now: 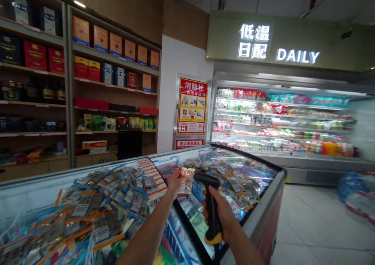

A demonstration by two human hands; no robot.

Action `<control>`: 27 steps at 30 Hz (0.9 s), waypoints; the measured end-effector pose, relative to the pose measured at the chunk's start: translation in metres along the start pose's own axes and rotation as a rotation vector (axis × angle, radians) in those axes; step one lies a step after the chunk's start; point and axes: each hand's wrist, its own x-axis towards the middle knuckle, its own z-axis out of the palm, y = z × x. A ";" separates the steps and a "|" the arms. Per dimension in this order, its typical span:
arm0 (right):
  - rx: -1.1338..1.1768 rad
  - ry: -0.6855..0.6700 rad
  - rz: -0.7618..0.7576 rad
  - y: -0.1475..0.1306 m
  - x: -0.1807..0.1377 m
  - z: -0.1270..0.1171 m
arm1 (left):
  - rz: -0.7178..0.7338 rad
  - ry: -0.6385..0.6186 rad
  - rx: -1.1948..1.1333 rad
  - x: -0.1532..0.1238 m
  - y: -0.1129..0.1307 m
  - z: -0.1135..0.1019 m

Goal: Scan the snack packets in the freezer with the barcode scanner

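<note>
My left hand [175, 179] reaches forward over the chest freezer and is closed on the edge of a small clear packet [186, 180]. In my right hand [221, 210] is a black barcode scanner [212, 208] with a yellow base, gripped round its handle, its head pointing left toward the packet. A cable runs down from the scanner's base. Beneath and around my hands, many small packets with blue or orange edges lie heaped: one pile [105, 202] on the left and another pile [231, 177] on the right.
The freezer's glass lids have dark frames, and its rim [258, 206] runs along the right. Wooden shelves [114, 87] with boxes and bottles stand at the left. A lit refrigerated display [281, 120] fills the back right. Wrapped water bottles [351, 187] sit on the floor.
</note>
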 end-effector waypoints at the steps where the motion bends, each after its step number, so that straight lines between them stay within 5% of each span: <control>1: -0.003 -0.002 0.003 0.000 0.000 -0.001 | -0.001 -0.009 0.017 0.000 0.000 0.002; 6: 0.004 -0.008 0.012 -0.001 0.001 -0.003 | 0.019 -0.084 0.032 -0.002 0.001 0.003; 13: 0.011 -0.007 -0.004 -0.006 -0.004 -0.006 | -0.053 0.013 -0.025 -0.003 -0.011 0.007; 18: 0.022 -0.033 0.021 -0.009 -0.007 -0.008 | -0.032 -0.087 -0.024 -0.003 -0.017 0.017; 27: 0.011 0.022 -0.019 -0.010 -0.001 -0.016 | -0.036 0.039 -0.008 -0.003 -0.014 0.010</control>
